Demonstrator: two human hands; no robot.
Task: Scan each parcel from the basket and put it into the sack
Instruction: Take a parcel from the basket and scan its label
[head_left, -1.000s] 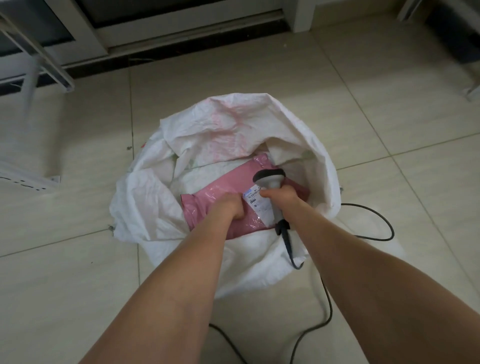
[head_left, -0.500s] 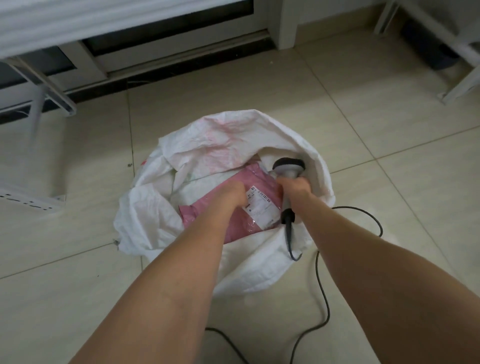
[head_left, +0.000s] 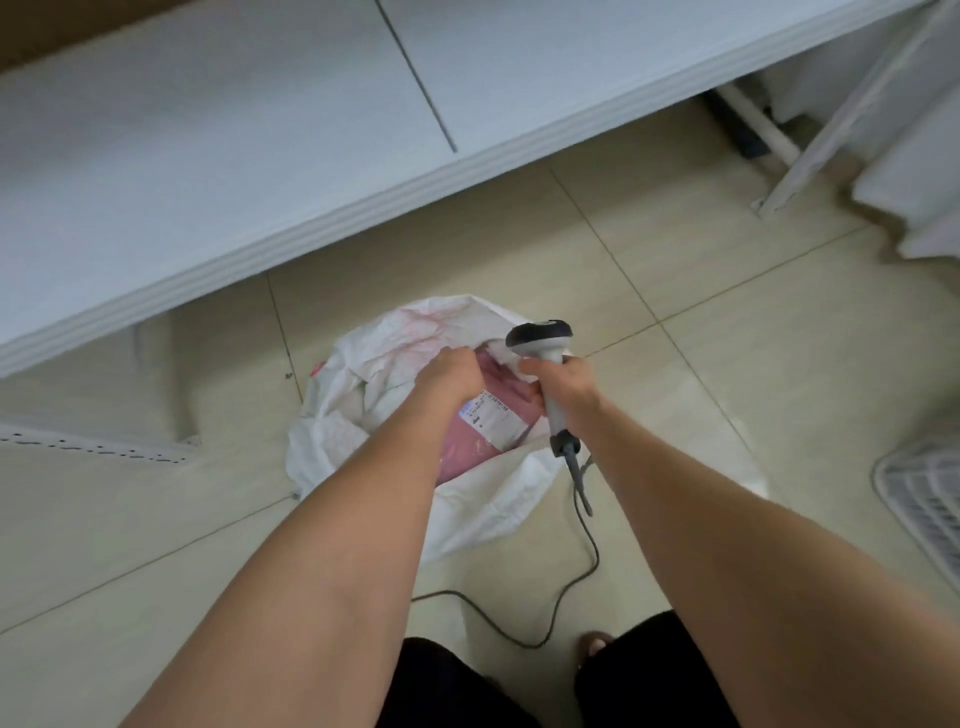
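Note:
A white woven sack (head_left: 358, 415) stands open on the tiled floor. Inside it lies a pink parcel (head_left: 467, 452) with a white shipping label (head_left: 496, 421) facing up. My left hand (head_left: 449, 374) reaches into the sack mouth, fingers curled over the parcel's far end beside a fold of sack fabric; the fingertips are hidden. My right hand (head_left: 563, 387) grips the handle of a grey and black barcode scanner (head_left: 540, 340), held upright at the sack's right rim, just right of the parcel.
The scanner cable (head_left: 582, 566) loops across the floor towards my legs. A white table edge (head_left: 291, 223) runs overhead behind the sack. A white wire basket (head_left: 924, 499) sits at the right edge. A perforated rack foot (head_left: 98, 449) lies at the left.
The view has pulled back and up, bringing the table and basket into sight. My right hand has carried the scanner right, off the label. My left hand has shifted to the parcel's far end.

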